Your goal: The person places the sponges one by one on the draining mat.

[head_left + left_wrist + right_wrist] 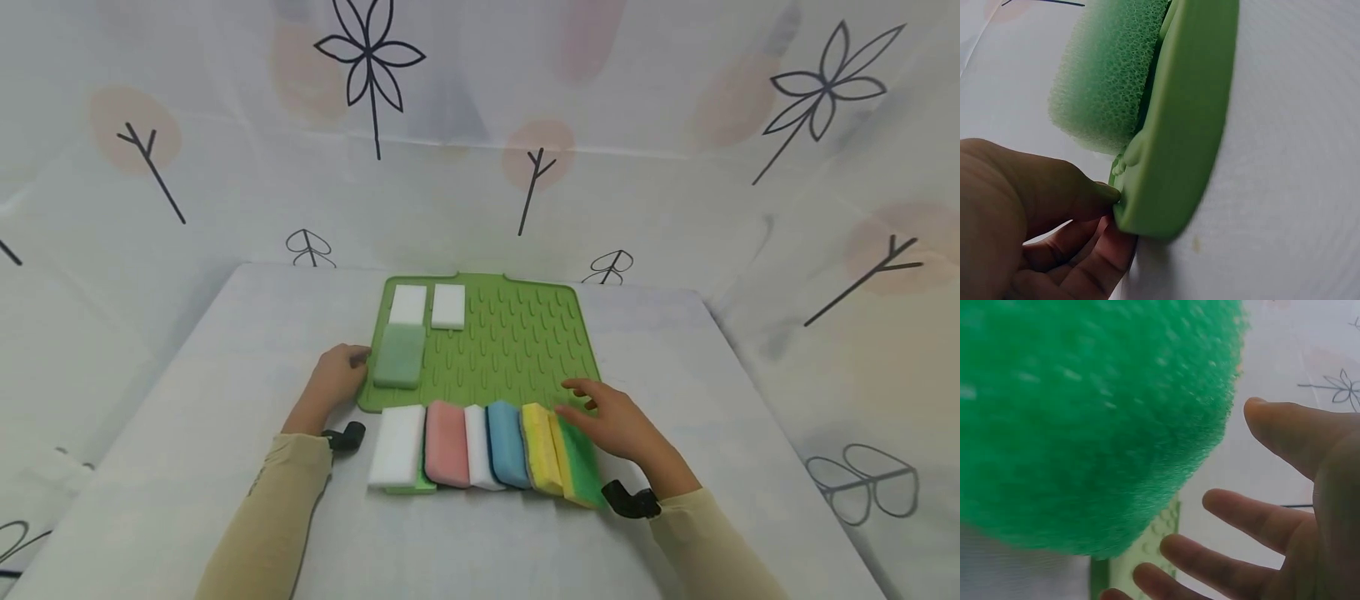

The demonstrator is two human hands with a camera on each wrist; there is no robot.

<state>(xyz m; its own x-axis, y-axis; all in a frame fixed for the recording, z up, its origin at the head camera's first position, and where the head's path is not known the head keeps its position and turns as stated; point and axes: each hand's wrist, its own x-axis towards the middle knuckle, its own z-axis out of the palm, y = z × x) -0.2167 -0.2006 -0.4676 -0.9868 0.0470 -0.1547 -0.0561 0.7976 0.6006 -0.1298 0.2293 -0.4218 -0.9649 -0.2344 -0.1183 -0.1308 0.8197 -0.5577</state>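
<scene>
At the near left edge of a green studded mat [517, 342], my left hand [339, 379] pinches the rim. The left wrist view shows the thumb above and fingers below it. A porous green sponge [1107, 75] lies on the mat close by. Over the right end of the sponge row hovers my right hand [618, 421], its fingers spread and holding nothing. Nearest to it is a yellow sponge with a green scouring side [581, 462]. In the right wrist view, that green side [1085, 425] appears large and blurred, apart from the fingertips.
Two white sponges [448, 307] lie at the mat's far left. Along its front edge lean a white sponge [397, 446] over a green one, a pink sponge [447, 446], another white one, a blue sponge [508, 446] and a yellow sponge [542, 450]. Patterned cloth [645, 208] hangs behind.
</scene>
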